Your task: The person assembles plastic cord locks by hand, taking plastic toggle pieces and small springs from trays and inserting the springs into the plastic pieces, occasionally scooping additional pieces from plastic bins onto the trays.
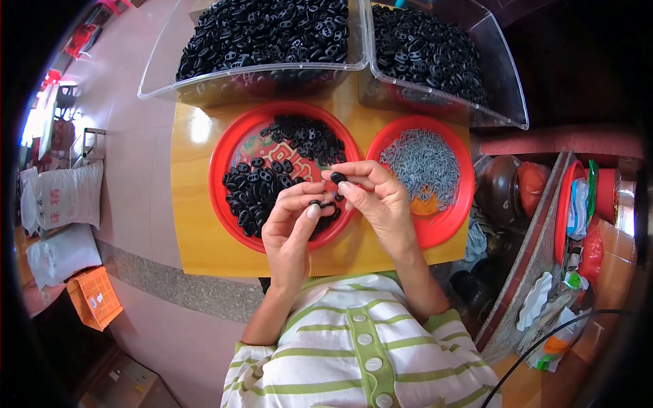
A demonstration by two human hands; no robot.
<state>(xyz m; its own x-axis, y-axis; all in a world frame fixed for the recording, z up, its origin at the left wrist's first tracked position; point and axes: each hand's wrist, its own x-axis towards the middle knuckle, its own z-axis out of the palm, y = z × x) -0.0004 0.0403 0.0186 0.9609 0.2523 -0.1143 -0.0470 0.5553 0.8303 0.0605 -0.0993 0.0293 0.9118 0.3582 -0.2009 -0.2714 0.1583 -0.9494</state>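
Note:
My left hand [291, 228] pinches a small black oval plastic piece [317, 203] between thumb and fingertips. Close beside it, my right hand [381, 204] grips another black oval piece [337, 177] between thumb and forefinger. Both hands are raised over the right side of a round red tray [219, 182], with fingertips nearly meeting. Two groups of black pieces lie in that tray: a pile of ovals [257, 197] at the near left and a heap of two-holed ovals [309, 136] at the far side. Fingers partly hide both held pieces.
Small grey screws [425, 163] fill much of a second red tray [435, 234] on the right. Two clear plastic bins [255, 70] of black pieces stand at the yellow table's [194, 224] far edge. White sacks [68, 197] sit at left; a cluttered ledge [524, 272] is at right.

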